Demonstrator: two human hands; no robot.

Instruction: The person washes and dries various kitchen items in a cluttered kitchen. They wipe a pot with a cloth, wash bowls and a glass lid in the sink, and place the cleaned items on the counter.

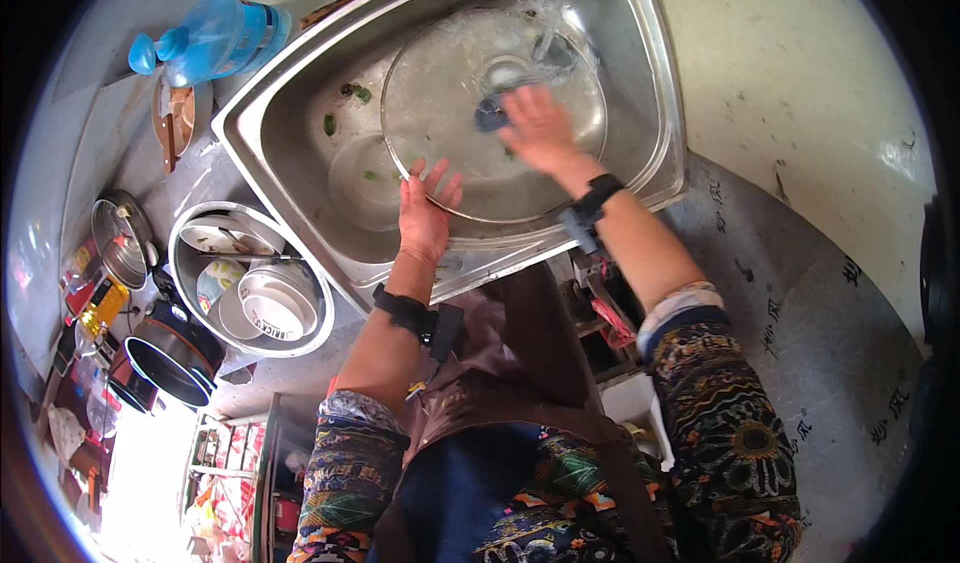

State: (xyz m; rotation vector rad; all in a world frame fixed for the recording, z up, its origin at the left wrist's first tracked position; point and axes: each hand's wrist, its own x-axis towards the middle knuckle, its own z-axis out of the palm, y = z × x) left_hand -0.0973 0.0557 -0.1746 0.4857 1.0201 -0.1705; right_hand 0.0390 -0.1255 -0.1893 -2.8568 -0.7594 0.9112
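Note:
A round glass pot lid with a metal rim lies in the stainless steel sink. My left hand grips the lid's near left rim, fingers under or over the edge. With my right hand, blurred by motion, I press a dark blue cloth or scouring pad on the lid beside its central knob. Water runs from the tap onto the lid's far right part. A pale round dish sits in the sink, partly under the lid, and green leaf scraps lie on the sink floor.
Left of the sink stands a metal basin of bowls, plates and chopsticks. A blue pump bottle and a knife with a wooden handle are at the upper left. Farther left are a dark pot and a lidded pan.

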